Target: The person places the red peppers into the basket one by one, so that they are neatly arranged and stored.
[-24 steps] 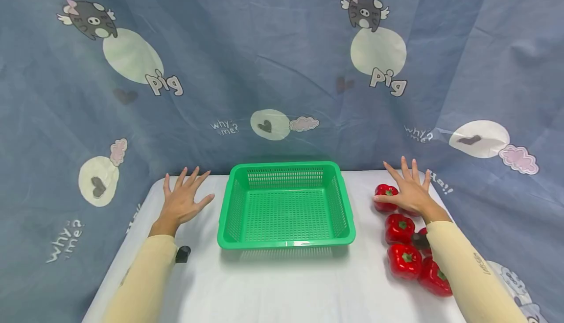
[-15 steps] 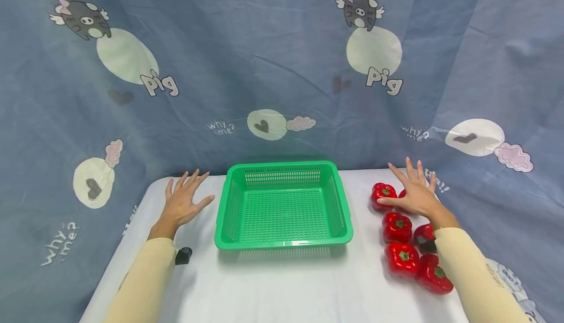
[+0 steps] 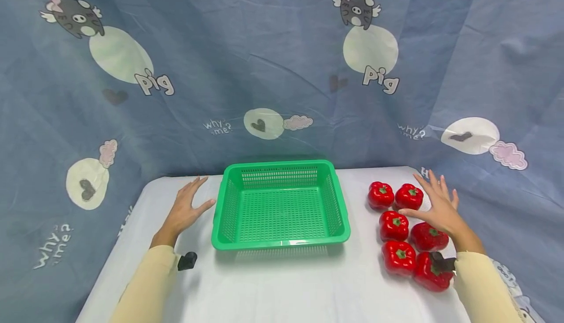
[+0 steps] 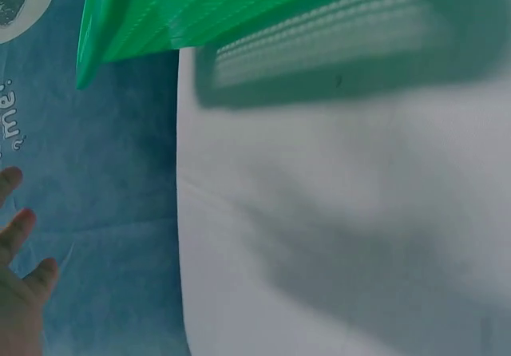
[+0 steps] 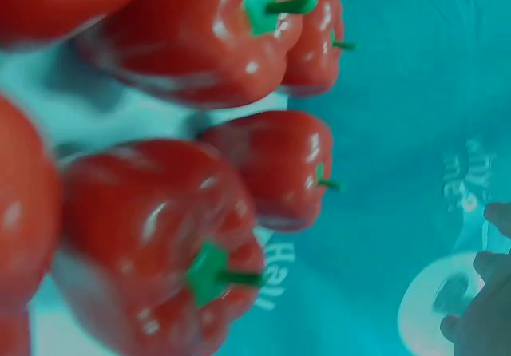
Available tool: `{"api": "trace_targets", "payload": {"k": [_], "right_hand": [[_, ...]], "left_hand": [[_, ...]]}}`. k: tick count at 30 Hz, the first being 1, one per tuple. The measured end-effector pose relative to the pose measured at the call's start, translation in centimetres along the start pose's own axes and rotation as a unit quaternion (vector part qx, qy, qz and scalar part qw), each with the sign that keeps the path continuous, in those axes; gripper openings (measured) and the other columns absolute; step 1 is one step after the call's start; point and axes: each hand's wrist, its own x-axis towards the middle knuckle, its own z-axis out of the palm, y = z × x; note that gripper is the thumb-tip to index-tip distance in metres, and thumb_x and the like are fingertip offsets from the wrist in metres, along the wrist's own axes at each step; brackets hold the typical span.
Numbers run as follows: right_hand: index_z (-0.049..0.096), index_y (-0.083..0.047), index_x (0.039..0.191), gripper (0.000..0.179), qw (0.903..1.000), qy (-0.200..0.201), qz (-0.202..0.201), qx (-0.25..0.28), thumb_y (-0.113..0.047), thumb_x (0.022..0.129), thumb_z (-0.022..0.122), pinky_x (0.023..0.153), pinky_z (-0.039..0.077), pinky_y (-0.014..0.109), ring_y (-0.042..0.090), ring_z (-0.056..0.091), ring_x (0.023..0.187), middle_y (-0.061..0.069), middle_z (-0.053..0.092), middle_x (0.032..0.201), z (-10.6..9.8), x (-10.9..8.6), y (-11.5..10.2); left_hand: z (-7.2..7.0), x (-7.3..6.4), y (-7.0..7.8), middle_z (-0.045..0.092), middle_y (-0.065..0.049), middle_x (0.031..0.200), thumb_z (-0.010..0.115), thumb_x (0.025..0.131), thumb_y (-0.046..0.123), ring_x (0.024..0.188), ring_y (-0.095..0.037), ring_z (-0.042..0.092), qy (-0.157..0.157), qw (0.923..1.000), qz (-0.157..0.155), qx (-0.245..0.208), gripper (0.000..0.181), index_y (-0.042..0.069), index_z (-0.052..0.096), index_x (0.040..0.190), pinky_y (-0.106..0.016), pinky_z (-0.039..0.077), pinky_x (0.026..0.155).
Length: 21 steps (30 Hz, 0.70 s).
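Note:
A green plastic basket (image 3: 280, 243) with slotted walls stands at the far middle of the table, with nothing inside it. Left of it my left hand (image 3: 182, 211) hovers with fingers extended and thumb toward the basket, holding nothing. Several red bell peppers with green stems sit in two rows on the right. My right hand (image 3: 440, 213) is spread above the right row, between the back pepper (image 3: 409, 196) and the middle pepper (image 3: 429, 237); nothing is in its grasp. Peppers fill much of the right wrist view, among them a large one (image 5: 144, 220), with fingertips at the lower right edge.
The white table (image 3: 282, 293) meets a blue printed curtain (image 3: 282, 68) along its back edge. Black wrist-camera parts stick out beside each sleeve, one by the left sleeve (image 3: 143, 284) and one over the front right pepper (image 3: 432, 276).
My right hand has moved right and nearer to me, uncovering the back peppers. The left hand has turned so its fingers overlap more. The whole head view has shifted slightly.

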Motion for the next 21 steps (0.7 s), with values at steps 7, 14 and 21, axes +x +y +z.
{"api": "trace_targets", "payload": {"k": [7,14,21], "right_hand": [[0.018,-0.009,0.154,0.106,0.9985,0.022,0.012,0.048,-0.036,0.073,0.080,0.100,-0.012,0.074,0.052,-0.010,0.140,0.031,0.001,0.155,0.2,-2.0,1.9],[0.011,-0.013,0.155,0.106,0.9922,-0.012,0.062,0.108,-0.032,0.077,0.079,0.089,0.015,0.083,0.054,-0.006,0.139,0.029,-0.001,0.156,0.5,-3.8,3.7],[0.006,-0.007,0.154,0.105,0.9811,-0.052,0.107,0.153,-0.026,0.080,0.078,0.086,0.023,0.081,0.059,0.002,0.135,0.034,0.002,0.152,0.7,-5.1,5.4]], "left_hand": [[1.2,-0.3,0.1,0.022,-0.024,0.154,0.061,0.093,0.038,0.140,-0.047,0.017,-0.003,0.9979,-0.009,-0.064,0.077,0.009,0.023,0.153,-0.067,0.014,0.108],[2.1,-0.8,0.0,0.022,-0.020,0.156,0.058,0.095,0.039,0.139,-0.045,0.023,-0.010,0.9933,-0.028,-0.111,0.075,0.013,0.020,0.154,-0.063,0.021,0.109],[2.8,-1.2,-0.2,0.024,-0.020,0.155,0.056,0.096,0.044,0.138,-0.044,0.028,-0.029,0.9823,-0.064,-0.174,0.075,0.018,0.018,0.155,-0.063,0.028,0.106]]}}
